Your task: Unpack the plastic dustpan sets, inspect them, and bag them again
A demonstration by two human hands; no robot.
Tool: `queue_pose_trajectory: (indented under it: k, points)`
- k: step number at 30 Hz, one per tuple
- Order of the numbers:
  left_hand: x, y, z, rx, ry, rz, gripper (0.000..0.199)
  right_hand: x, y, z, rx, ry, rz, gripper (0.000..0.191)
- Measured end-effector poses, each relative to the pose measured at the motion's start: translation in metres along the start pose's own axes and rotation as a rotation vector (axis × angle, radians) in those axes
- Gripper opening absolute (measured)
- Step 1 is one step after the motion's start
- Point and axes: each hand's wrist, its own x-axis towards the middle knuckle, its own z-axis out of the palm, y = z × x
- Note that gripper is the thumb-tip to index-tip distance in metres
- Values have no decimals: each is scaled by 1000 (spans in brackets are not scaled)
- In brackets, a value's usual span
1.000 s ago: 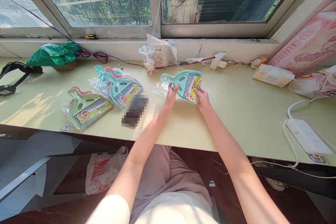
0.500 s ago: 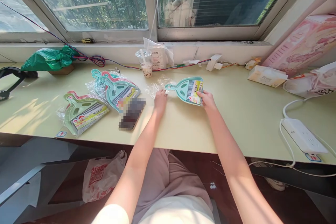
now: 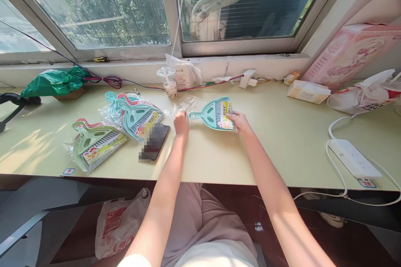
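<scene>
While both bare hands are working above the pale yellow-green, flat tabletop (image 3: pixel 216 160), a crumpled, glossy green plastic bag (image 3: pixel 53 83) is resting at the far left. In front of it and to the right, an olive-green, fan-shaped plastic dustpan (image 3: pixel 98 131) is lying in clear wrapping, with a pink-red edge showing behind it. Next, a cluster of turquoise and pink-red, fan-shaped plastic dustpans (image 3: pixel 138 112) is lying in clear film, and a dark, flat, rectangular object (image 3: pixel 161 139), partly blurred, is lying just in front.

A clear plastic cup with a straw (image 3: pixel 169 83) is standing near the wall. The left hand (image 3: pixel 181 124) is closing its fingers in a fist and gripping the crumpled, transparent plastic film (image 3: pixel 189 102). Just right of that fist, the single turquoise, fan-shaped plastic dustpan with a printed label (image 3: pixel 208 115) is pointing its looped handle leftward. The right hand (image 3: pixel 242 123) is gripping its wide, labelled end between thumb and fingers.

Farther right, a white, rectangular power strip (image 3: pixel 354 158) is lying near the front edge.
</scene>
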Motion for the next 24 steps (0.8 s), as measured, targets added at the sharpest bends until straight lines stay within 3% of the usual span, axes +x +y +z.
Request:
queue_pose_trajectory:
  k: [6,13,16,19,22,24]
  points:
    - [-6,8,1,-111,28,149,28,-6,26,26,95,230,-129,22]
    - [-11,23,-8,-374,23,180,27,-25,31,47,46,-2,-125,34]
    - [-17,32,-10,-458,-111,244,23,-29,35,53,32,-3,-131,36]
    - [-28,46,-8,-531,-222,348,19,-31,40,57,116,78,-159,38]
    - [-38,59,-6,-583,-104,284,36,-31,41,56,199,154,-169,37]
    - [-37,63,-5,-664,76,49,55,-31,40,55,220,198,-163,36]
